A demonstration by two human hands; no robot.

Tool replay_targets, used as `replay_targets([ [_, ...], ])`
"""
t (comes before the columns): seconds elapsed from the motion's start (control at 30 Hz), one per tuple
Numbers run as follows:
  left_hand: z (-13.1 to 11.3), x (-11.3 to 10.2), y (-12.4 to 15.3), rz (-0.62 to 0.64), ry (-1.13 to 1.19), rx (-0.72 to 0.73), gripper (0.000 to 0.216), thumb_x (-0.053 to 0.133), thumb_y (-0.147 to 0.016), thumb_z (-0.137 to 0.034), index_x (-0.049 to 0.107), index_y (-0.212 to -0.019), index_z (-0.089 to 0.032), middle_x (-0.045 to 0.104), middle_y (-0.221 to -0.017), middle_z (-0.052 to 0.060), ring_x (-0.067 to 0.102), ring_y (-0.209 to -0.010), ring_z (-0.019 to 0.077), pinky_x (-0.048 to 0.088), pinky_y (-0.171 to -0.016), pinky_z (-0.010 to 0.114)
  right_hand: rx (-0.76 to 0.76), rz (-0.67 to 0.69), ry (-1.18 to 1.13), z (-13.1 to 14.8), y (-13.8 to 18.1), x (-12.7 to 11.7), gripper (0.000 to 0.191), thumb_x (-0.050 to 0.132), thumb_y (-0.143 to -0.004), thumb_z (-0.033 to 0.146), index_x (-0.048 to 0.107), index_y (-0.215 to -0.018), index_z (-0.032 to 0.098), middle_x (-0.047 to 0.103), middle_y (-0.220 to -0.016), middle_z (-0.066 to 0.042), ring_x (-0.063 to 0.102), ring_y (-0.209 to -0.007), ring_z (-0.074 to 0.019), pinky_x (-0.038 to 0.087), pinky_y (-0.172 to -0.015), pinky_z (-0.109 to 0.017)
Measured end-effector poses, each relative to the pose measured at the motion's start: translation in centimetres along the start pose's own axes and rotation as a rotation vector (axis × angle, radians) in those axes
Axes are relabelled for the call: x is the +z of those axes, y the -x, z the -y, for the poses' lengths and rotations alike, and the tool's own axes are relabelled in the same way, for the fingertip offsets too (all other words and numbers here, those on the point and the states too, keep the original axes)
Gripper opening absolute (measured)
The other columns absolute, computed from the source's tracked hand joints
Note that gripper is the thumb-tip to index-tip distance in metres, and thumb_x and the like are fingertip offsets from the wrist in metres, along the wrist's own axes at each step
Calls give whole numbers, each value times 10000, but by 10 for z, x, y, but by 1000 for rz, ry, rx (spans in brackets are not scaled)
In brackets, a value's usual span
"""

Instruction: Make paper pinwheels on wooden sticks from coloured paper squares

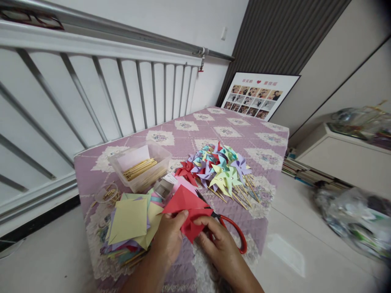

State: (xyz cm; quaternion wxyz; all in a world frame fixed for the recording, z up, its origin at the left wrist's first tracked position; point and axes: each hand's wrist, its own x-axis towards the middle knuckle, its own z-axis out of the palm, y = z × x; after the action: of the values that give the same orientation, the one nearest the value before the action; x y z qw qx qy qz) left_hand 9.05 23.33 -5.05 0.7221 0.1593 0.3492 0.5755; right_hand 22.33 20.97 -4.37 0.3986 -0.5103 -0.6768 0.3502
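Between my two hands is a red paper square [187, 200] with slits cut in from its corners. My left hand [171, 232] pinches its left side, thumb on top. My right hand [215, 240] has its fingers closed on the lower right part of the paper, where a flap seems bent. Red-handled scissors [236, 232] lie on the table just beyond my right hand, their blades partly behind the paper. To the left of my left hand sits a stack of coloured paper squares [128, 219], pale yellow on top. A heap of finished paper pinwheels [221, 171] on sticks lies farther back.
A clear plastic box [116, 160] holds wooden sticks [140, 169]. Near it are a small grey box [163, 188] and a round clear container [106, 193] with small wooden pieces. A floral cloth covers the table [226, 131]; a radiator [106, 89] runs along the left.
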Motion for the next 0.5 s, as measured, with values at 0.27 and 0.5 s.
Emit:
replay_targets([
  [0.27, 0, 3, -1, -48, -54, -23, 233, 791, -599, -260, 695, -792, -170, 721, -733, 18, 654, -715, 188, 489, -744, 306, 79, -81, -57, 1, -2, 5, 196, 556, -867, 346, 595, -725, 216, 586, -709, -3, 535, -677, -172, 409, -626, -263],
  [0.5, 11, -7, -3, -71, -219, -15, 197, 752, -636, -291, 710, -778, -161, 709, -724, 29, 630, -695, 189, 483, -691, 290, 105, -153, -14, -3, -4, 9, 228, 541, -870, 336, 561, -680, 211, 553, -721, -4, 520, -692, -172, 391, -633, -265],
])
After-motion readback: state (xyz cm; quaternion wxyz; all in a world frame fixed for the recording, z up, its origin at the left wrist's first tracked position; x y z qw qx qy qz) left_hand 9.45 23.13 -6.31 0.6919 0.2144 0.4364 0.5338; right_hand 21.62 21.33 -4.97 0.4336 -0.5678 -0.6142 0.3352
